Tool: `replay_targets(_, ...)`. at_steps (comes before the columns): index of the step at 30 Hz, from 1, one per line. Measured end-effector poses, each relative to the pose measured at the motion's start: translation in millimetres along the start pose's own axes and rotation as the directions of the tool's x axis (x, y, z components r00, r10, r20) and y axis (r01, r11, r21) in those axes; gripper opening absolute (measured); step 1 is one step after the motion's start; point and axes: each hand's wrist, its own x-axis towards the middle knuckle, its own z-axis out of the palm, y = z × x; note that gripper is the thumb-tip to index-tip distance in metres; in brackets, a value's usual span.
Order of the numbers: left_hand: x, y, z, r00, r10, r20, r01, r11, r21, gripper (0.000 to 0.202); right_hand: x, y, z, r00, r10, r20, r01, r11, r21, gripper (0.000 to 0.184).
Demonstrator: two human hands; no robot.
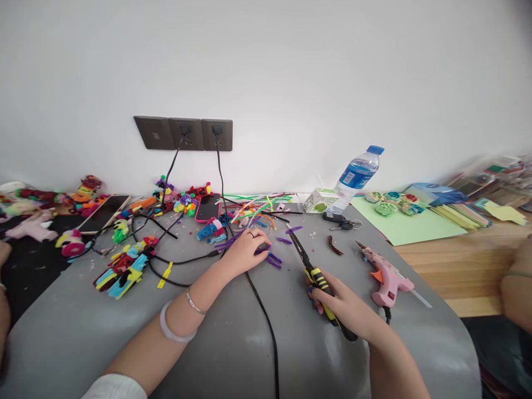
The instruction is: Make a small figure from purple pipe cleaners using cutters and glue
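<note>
My right hand [338, 302] is closed round the handles of long-nose pliers [319, 282] with yellow and black grips. The tips of the pliers point away from me, near short purple pipe cleaner pieces [284, 240]. My left hand [248, 249] rests low over the table, its fingers curled down among purple pipe cleaners [224, 244]. Its fingertips are at a purple piece by the thumb, but what they grip is partly hidden. More short purple pieces [274, 261] lie just right of the left hand.
A pink glue gun [388, 277] lies at right on the grey table [316, 354]. Behind stand a water bottle [353, 180] and a small carton [320, 200]. Black cables [266, 310] cross the table. Pipe cleaner figures [127, 266] lie left. Other people's arms show at both edges.
</note>
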Motion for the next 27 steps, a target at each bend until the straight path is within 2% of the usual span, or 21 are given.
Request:
replay_targets(6,0.3,0.5,-0.5,1.0,0.004,-0.001,-0.004,1.0,0.009,0.019,3.5,-0.9,-1.7,0.999,-0.024,0.037,0.024,0.999,-0.021,0.009)
replay_targets(27,0.4,0.1,-0.6,1.0,-0.005,0.01,0.005,1.0,-0.003,0.019,-1.3,-6.9,1.1,0.999,-0.04,0.012,0.041,0.995,-0.089,0.013)
